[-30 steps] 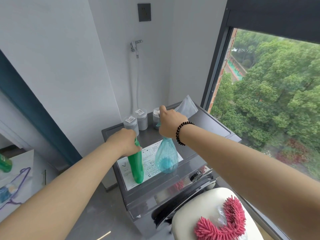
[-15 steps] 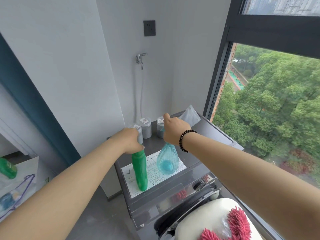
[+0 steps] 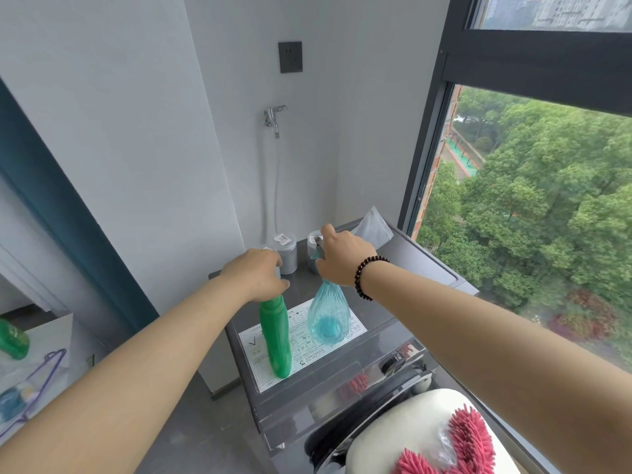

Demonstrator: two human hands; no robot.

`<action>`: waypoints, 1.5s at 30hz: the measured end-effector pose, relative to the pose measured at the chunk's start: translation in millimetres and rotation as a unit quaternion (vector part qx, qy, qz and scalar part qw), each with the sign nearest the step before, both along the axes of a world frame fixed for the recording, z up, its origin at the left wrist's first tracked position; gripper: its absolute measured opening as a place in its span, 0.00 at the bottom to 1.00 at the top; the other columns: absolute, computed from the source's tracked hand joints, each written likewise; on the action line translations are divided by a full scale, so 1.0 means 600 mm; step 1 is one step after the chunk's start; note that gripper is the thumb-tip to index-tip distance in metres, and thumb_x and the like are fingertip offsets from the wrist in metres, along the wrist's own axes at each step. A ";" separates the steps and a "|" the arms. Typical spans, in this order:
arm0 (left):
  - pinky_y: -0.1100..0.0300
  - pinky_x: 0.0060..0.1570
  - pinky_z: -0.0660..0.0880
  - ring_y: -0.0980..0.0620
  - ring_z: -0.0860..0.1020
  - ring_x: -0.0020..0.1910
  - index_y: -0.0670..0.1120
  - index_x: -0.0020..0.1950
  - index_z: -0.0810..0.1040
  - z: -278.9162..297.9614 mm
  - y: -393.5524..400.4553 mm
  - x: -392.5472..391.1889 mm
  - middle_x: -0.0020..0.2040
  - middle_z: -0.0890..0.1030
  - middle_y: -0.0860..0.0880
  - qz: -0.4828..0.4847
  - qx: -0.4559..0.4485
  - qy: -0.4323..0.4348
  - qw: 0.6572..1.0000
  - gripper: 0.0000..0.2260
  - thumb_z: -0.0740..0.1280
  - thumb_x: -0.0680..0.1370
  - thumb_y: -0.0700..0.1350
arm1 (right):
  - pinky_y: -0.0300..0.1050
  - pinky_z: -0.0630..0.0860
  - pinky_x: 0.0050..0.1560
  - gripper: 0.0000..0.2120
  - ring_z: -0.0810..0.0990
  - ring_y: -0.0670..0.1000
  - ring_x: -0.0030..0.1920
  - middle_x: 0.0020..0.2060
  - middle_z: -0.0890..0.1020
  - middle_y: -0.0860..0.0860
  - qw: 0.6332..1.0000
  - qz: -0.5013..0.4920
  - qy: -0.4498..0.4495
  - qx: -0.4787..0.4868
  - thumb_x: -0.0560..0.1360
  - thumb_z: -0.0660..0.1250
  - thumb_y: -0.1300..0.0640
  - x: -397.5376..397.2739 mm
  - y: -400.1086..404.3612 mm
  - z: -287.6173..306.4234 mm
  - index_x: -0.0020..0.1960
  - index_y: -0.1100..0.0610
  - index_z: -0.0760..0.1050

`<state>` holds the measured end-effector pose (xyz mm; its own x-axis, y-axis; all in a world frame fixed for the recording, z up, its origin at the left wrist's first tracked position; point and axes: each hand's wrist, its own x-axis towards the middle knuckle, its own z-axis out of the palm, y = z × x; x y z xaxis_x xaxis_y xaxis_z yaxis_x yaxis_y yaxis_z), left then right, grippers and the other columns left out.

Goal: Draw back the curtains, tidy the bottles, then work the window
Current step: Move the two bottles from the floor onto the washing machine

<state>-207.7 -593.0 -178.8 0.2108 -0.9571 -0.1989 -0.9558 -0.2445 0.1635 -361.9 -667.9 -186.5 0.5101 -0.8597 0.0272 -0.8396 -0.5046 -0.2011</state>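
A tall green bottle (image 3: 275,336) stands on the grey washing machine (image 3: 342,388), and my left hand (image 3: 256,273) grips its top. Beside it on the right is a clear blue spray bottle (image 3: 328,319). My right hand (image 3: 343,258) is closed around its spray head. Both bottles rest on or just above the white instruction sticker (image 3: 307,343); I cannot tell which. The dark-framed window (image 3: 431,159) fills the right side, with trees outside. A teal curtain (image 3: 51,200) hangs drawn back at the left.
Three grey jars, one being (image 3: 286,251), and a grey pouch (image 3: 372,227) stand at the back of the machine. A tap (image 3: 273,118) and socket (image 3: 290,57) are on the wall. A cream stool (image 3: 427,436) with pink chenille cloth (image 3: 468,436) is below. Another green bottle (image 3: 12,336) lies far left.
The view has tilted upward, showing more of the window frame. Both hands keep their hold on the two bottles, which stay at about the same spot on the machine.
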 end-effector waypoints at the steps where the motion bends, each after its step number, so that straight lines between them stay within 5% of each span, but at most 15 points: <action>1: 0.52 0.60 0.75 0.46 0.75 0.64 0.51 0.72 0.70 0.001 0.000 0.001 0.68 0.74 0.48 0.001 -0.003 0.002 1.000 0.24 0.66 0.77 0.54 | 0.45 0.65 0.29 0.08 0.73 0.56 0.37 0.33 0.68 0.50 1.000 -0.001 0.002 0.000 0.75 0.59 0.57 -0.001 0.001 0.002 0.49 0.57 0.60; 15: 0.51 0.58 0.75 0.44 0.77 0.60 0.51 0.65 0.75 0.020 0.038 -0.044 0.63 0.78 0.47 -0.034 -0.081 -0.014 0.996 0.17 0.66 0.76 0.52 | 0.46 0.68 0.31 0.05 0.73 0.56 0.34 0.39 0.72 0.52 0.993 -0.026 0.004 -0.112 0.75 0.59 0.59 -0.051 0.080 0.037 0.47 0.58 0.62; 20: 0.52 0.56 0.76 0.45 0.77 0.58 0.51 0.63 0.76 0.047 0.075 -0.073 0.59 0.79 0.49 -0.063 -0.099 -0.016 0.993 0.17 0.65 0.76 0.51 | 0.42 0.61 0.27 0.05 0.74 0.56 0.32 0.37 0.73 0.52 0.990 -0.043 0.006 -0.137 0.75 0.59 0.59 -0.090 0.136 0.064 0.46 0.57 0.62; 24: 0.56 0.49 0.74 0.45 0.78 0.55 0.52 0.56 0.78 0.072 0.117 -0.110 0.55 0.80 0.49 -0.088 -0.112 -0.036 0.989 0.10 0.65 0.76 0.51 | 0.44 0.64 0.28 0.07 0.74 0.55 0.34 0.38 0.71 0.51 0.985 -0.072 0.002 -0.158 0.76 0.58 0.58 -0.130 0.200 0.095 0.52 0.59 0.66; 27: 0.56 0.46 0.73 0.45 0.78 0.53 0.52 0.49 0.76 0.093 0.158 -0.148 0.54 0.80 0.49 -0.121 -0.135 -0.049 0.982 0.05 0.65 0.75 0.50 | 0.45 0.68 0.31 0.03 0.75 0.56 0.34 0.38 0.71 0.51 0.979 -0.097 -0.012 -0.178 0.75 0.57 0.59 -0.167 0.262 0.114 0.47 0.57 0.63; 35: 0.51 0.49 0.74 0.39 0.78 0.57 0.45 0.67 0.68 0.120 0.264 -0.261 0.58 0.79 0.42 -0.190 -0.169 -0.062 0.965 0.20 0.64 0.77 0.51 | 0.42 0.65 0.27 0.07 0.72 0.55 0.31 0.39 0.72 0.52 0.965 -0.158 0.003 -0.211 0.76 0.59 0.59 -0.256 0.410 0.138 0.52 0.59 0.66; 45: 0.50 0.49 0.76 0.43 0.78 0.55 0.47 0.69 0.64 0.127 0.335 -0.393 0.56 0.80 0.46 -0.294 -0.175 -0.036 0.939 0.24 0.65 0.77 0.53 | 0.40 0.59 0.24 0.10 0.69 0.51 0.31 0.40 0.70 0.51 0.945 -0.235 0.024 -0.226 0.77 0.59 0.55 -0.393 0.557 0.159 0.56 0.59 0.67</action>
<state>-443.3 -391.9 -102.8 -0.3733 -0.9164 0.1442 -0.9205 0.3852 0.0650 -597.7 -333.7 -91.1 0.0842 -0.8973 0.4333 -0.9951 -0.0983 -0.0103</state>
